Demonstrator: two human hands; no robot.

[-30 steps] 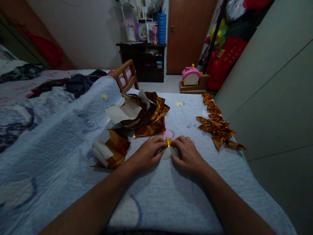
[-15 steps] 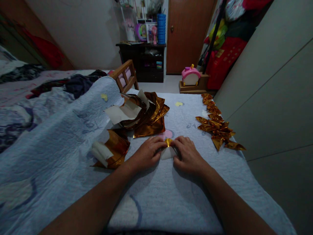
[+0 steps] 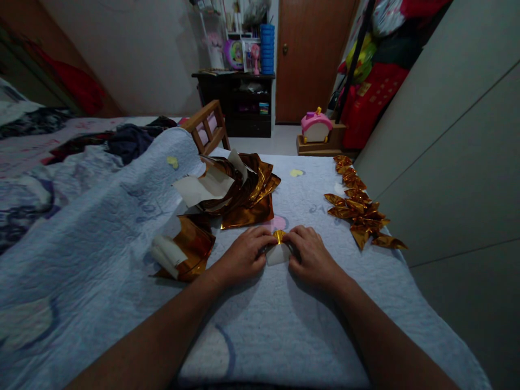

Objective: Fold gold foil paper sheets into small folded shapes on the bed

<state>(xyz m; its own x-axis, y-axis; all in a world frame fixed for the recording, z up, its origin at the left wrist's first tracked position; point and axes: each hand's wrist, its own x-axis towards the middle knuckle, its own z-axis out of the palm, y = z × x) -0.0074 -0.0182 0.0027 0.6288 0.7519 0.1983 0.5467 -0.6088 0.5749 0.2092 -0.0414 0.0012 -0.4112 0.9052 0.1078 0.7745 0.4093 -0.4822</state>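
Note:
Between my hands, a sheet of gold foil paper [image 3: 278, 254] lies on the quilt, its white back facing up and its far edge rolled over to show gold. My left hand [image 3: 251, 250] grips the rolled edge from the left, thumb and fingers closed. From the other side my right hand [image 3: 307, 250] pinches the same edge, its fingertips close to the left ones. Fingers cover both ends of the roll. Just beyond my left hand is a fanned stack of gold foil sheets [image 3: 247, 211]. A smaller curled bunch of sheets [image 3: 195, 254] sits beside my left forearm.
Folded gold foil pieces [image 3: 361, 214] are heaped along the right edge of the pale blue quilt [image 3: 260, 336]. A wooden chair back [image 3: 207, 127] stands at the far left corner. White cabinet panels [image 3: 455, 162] rise on the right. A pink toy [image 3: 316, 127] sits on a box beyond.
Almost nothing differs. Both hands keep their hold on the rolled edge of the foil paper, and the whole view has shifted very slightly.

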